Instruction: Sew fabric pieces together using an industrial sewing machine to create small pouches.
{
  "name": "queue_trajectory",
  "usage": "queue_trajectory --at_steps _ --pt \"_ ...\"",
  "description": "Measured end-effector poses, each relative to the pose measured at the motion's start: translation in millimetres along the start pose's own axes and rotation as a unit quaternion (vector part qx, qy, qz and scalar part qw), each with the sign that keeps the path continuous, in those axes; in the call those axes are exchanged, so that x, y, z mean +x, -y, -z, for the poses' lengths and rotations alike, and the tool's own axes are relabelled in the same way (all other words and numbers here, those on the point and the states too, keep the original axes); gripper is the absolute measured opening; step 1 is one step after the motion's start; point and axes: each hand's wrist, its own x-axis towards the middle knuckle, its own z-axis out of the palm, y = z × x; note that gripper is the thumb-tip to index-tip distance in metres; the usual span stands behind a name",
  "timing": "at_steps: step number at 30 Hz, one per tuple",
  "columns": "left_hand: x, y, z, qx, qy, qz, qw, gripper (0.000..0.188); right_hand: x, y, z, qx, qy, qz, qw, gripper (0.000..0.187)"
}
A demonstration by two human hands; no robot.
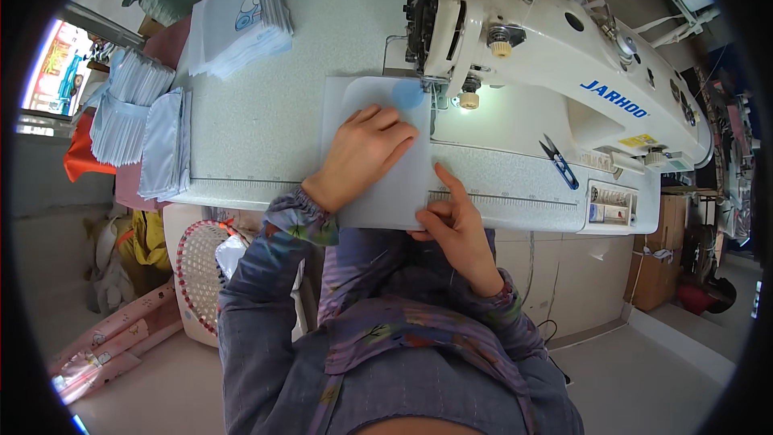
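Observation:
A pale grey-blue fabric panel point(385, 185) lies flat on the sewing machine table, its far right corner at the presser foot point(436, 84). It has a rounded-corner outline and a light blue round print point(408, 95) near the needle area. My left hand point(364, 149) rests on top of the panel, fingers bent and close together, holding it down; its fingertips are partly hidden. At the panel's near right edge, my right hand point(452, 225) pinches the fabric between thumb and bent fingers, with the index finger pointing forward along the edge. The white sewing machine point(555, 48) stands at the far right.
Stacked printed fabric pieces point(241, 24) lie at the far left; tied bundles point(129, 113) and folded pieces point(165, 145) sit at the left edge. Thread snips point(559, 163) and a small compartment tray point(609, 205) are on the right. A basket point(201, 274) stands below left.

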Motion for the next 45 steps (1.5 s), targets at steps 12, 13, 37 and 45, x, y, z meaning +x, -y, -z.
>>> queue_trajectory --at_steps 12,13,37,45 --pt "-67 -62 33 -0.120 0.089 0.086 0.985 0.049 -5 -2 -10 -0.050 -0.040 0.019 0.998 0.059" --pt "-68 -63 34 -0.124 0.091 0.072 0.986 0.053 -5 -1 -10 -0.051 -0.045 0.017 0.998 0.056" --pt "-77 -75 15 0.004 0.014 0.021 1.000 0.046 98 51 43 -0.548 -0.053 0.390 0.738 0.052" --pt "-51 -51 7 0.011 0.002 0.018 1.000 0.047 101 54 43 -0.556 -0.058 0.385 0.734 0.051"
